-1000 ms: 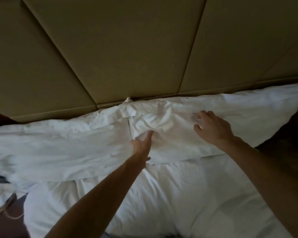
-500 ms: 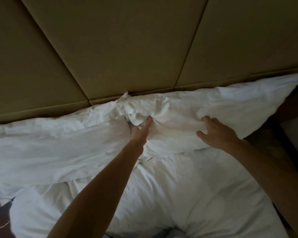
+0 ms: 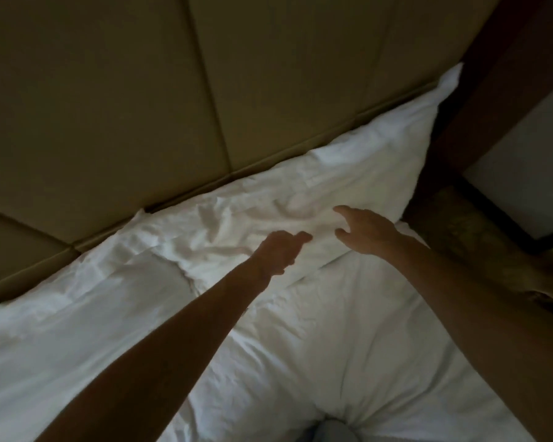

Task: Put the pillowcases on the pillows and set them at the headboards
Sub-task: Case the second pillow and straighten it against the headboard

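Two pillows in white cases lie side by side along the padded beige headboard (image 3: 125, 106). The right pillow (image 3: 358, 167) is creased in the middle, and its far corner sticks up by the bed's right edge. The left pillow (image 3: 77, 291) runs off toward the left. My left hand (image 3: 280, 252) is over the right pillow's near edge, its fingers loosely curled and one digit pointing right, with no cloth in it. My right hand (image 3: 364, 231) is just to its right with fingers spread, at or just above the pillow's surface.
A white duvet (image 3: 316, 346) covers the bed below the pillows. A dark wooden post (image 3: 498, 90) stands at the bed's right side, with a pale wall (image 3: 537, 161) and patterned carpet (image 3: 479, 237) beyond it.
My left hand has pulled out of the gap between the two pillows and moved right onto the right pillow. My right hand's fingers have lifted and spread. The view has swung to the right.
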Available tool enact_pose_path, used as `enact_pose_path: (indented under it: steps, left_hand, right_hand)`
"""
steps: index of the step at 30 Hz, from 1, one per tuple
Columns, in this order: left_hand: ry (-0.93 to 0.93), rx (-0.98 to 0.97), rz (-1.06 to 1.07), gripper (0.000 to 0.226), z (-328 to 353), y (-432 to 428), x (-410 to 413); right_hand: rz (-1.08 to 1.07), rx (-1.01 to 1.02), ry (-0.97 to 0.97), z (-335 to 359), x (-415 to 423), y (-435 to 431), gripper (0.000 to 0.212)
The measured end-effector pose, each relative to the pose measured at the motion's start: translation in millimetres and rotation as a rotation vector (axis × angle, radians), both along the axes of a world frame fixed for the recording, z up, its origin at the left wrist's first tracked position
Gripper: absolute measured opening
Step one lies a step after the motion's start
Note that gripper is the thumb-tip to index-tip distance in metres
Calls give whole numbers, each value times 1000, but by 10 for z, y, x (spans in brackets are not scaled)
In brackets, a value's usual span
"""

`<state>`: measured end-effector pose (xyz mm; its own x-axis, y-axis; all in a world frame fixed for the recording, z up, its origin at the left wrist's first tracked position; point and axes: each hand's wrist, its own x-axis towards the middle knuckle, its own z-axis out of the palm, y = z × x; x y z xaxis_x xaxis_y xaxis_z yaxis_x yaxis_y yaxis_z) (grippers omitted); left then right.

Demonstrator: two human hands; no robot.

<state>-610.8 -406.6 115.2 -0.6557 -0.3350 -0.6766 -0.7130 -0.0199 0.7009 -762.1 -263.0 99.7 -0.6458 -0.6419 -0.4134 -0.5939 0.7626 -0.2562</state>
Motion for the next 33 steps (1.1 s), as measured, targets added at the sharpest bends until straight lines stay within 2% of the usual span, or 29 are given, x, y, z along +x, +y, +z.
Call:
enact_pose_path:
  steps: [2, 4, 8, 11, 13, 17, 18, 19, 22, 23, 24, 25, 26, 29, 32, 33]
  left_hand:
    - [-27, -472, -359, 50, -8, 197, -200]
    - [51, -879, -690, 50, -14, 378, -393]
    - [249, -1332, -1181, 41, -117, 623, -988]
    - [326, -1553, -1450, 36, -285, 860, -1429]
    - [292, -1632, -1599, 39, -400, 1027, -1718]
    - [171, -1705, -1841, 63, -686, 1446, -2154]
    - [84, -1735, -1928, 69, -855, 1458, -2190]
    - [-6, -1817, -1943, 74, -1000, 1401, -2236]
    - [-284, -2255, -1440, 67, -1034, 1028, -2505]
    - [-249, -2198, -1505, 73, -1105, 911, -2557]
    - [-230, -2031, -1678, 78, -1148, 847, -2578]
    - [-157, -1892, -1785, 80, -1182, 835, -2550]
    - [-44, -1801, -1801, 77, -1132, 898, -2488]
    - [346, -1597, -1596, 61, -887, 1111, -2225]
    - [677, -1680, -1350, 51, -386, 912, -2165]
    - [714, -1736, -1299, 51, -149, 704, -2264]
  right_hand:
    - [-65, -21, -25, -59, -151, 334, 60]
    - [-127, -46, -41, -122, -287, 684, 60]
    - [-239, -41, -60, -315, -598, 1365, 60]
    - [-316, 0, -102, -525, -801, 1868, 63]
    - [-359, 25, -164, -685, -940, 2196, 65]
    - [-462, 45, -215, -1038, -1352, 2733, 69]
    - [-479, 49, -222, -1119, -1436, 2832, 70]
    - [-485, 53, -229, -1186, -1488, 2910, 70]
    - [-477, 43, -240, -1352, -1526, 3056, 68]
    - [-473, 33, -244, -1385, -1531, 3072, 68]
    - [-471, 29, -248, -1396, -1543, 3066, 68]
    - [-474, 20, -247, -1389, -1562, 3038, 68]
    - [-481, 5, -246, -1379, -1582, 2974, 67]
    - [-531, -97, -288, -1257, -1652, 2535, 68]
    - [-592, -263, -354, -1087, -1750, 1858, 78]
    - [-631, -347, -405, -998, -1786, 1617, 84]
